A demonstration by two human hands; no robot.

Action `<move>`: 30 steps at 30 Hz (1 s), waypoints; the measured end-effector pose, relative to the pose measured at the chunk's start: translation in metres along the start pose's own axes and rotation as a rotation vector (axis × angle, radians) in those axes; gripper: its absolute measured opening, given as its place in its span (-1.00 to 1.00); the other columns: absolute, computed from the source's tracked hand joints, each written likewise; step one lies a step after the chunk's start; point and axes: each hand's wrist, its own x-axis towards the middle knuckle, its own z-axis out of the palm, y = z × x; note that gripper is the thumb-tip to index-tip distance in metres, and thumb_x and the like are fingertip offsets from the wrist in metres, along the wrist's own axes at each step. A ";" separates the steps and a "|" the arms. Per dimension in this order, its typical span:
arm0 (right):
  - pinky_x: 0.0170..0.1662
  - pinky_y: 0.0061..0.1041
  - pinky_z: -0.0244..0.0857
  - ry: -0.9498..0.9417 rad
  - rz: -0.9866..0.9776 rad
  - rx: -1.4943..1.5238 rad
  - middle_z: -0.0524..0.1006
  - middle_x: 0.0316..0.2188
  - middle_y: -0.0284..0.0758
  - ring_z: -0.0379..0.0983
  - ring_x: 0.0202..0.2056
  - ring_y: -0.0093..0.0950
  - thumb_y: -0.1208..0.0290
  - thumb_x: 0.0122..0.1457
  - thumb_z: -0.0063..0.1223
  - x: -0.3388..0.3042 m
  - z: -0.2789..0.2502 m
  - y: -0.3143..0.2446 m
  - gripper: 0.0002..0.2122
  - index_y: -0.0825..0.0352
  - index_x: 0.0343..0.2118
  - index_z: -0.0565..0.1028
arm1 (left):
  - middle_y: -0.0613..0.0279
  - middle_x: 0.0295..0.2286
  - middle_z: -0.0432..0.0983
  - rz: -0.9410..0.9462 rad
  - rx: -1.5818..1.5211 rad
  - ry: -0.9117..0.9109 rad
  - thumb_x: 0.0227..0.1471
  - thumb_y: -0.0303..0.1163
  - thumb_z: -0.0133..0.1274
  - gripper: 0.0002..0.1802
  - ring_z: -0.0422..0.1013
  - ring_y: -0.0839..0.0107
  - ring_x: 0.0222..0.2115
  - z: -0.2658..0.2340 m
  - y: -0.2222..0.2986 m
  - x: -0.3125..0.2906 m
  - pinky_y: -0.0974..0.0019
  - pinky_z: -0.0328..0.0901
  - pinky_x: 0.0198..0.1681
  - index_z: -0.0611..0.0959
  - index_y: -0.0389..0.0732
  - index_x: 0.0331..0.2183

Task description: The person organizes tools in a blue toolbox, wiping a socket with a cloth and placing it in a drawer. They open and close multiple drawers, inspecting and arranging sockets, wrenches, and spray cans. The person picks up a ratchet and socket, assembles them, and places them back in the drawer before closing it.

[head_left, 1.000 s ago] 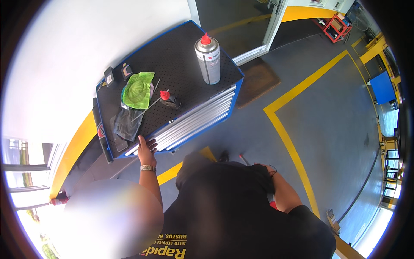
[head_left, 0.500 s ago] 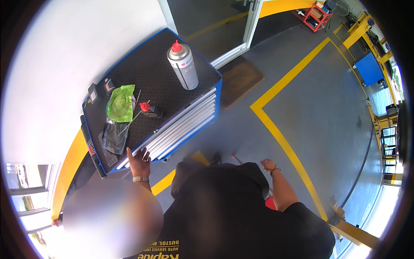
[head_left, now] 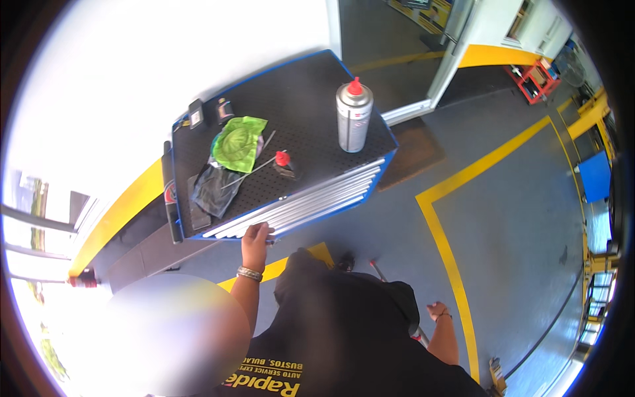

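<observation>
My left hand (head_left: 254, 245), with a metal band at the wrist, is at the silver drawer fronts (head_left: 311, 208) of a blue-edged tool cabinet (head_left: 297, 126). Its fingers are curled, and whether they grip a drawer edge is hidden. My right hand (head_left: 437, 309) hangs at my other side with its fingers curled in, and nothing shows in it. On the black perforated top lie a green cloth (head_left: 239, 144), a dark plastic bag (head_left: 215, 190) and thin rods (head_left: 254, 169). Beside them is a small dark bottle (head_left: 284, 164) with a red cap. A tall spray can (head_left: 354, 118) stands farther right.
Small dark boxes (head_left: 196, 114) sit at the top's back left. A glass door (head_left: 397, 59) and a brown mat (head_left: 413, 152) lie beyond the cabinet. Yellow lines (head_left: 450, 264) mark the grey floor. A red cart (head_left: 532, 83) stands far right.
The view has shifted, so the cabinet appears farther right. My left hand has gone from spread fingers near the cabinet's corner to curled fingers along the drawer fronts. My right hand appears lower.
</observation>
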 end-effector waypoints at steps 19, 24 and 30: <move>-0.47 -0.41 0.31 0.076 -0.180 0.695 0.56 -0.32 -0.35 0.52 -0.43 -0.45 0.06 0.29 -0.04 0.024 -0.044 -0.033 -0.64 0.16 0.03 0.44 | 0.06 -0.19 0.60 0.620 1.131 0.123 0.09 -0.40 -0.03 -0.73 0.47 0.06 -0.09 -0.016 0.148 0.182 0.05 0.33 -0.03 0.65 -0.16 -0.16; -0.40 -0.32 0.34 -0.078 -0.028 0.597 0.55 -0.32 -0.33 0.52 -0.37 -0.40 0.05 0.28 -0.04 0.008 -0.009 -0.044 -0.65 0.14 0.00 0.44 | -0.03 -0.28 0.62 0.682 0.772 0.295 0.14 -0.40 -0.04 -0.77 0.51 -0.07 -0.21 -0.053 0.178 0.173 0.06 0.37 -0.09 0.63 -0.22 -0.19; -0.36 -0.27 0.38 -0.227 0.183 0.538 0.55 -0.34 -0.34 0.52 -0.42 -0.43 -0.01 0.25 -0.02 -0.023 0.016 -0.037 -0.60 0.19 -0.03 0.47 | 0.09 -0.03 0.50 0.712 1.200 0.103 0.03 -0.38 0.05 -0.68 0.38 0.14 0.05 -0.089 0.129 0.093 0.02 0.25 0.08 0.62 -0.14 -0.12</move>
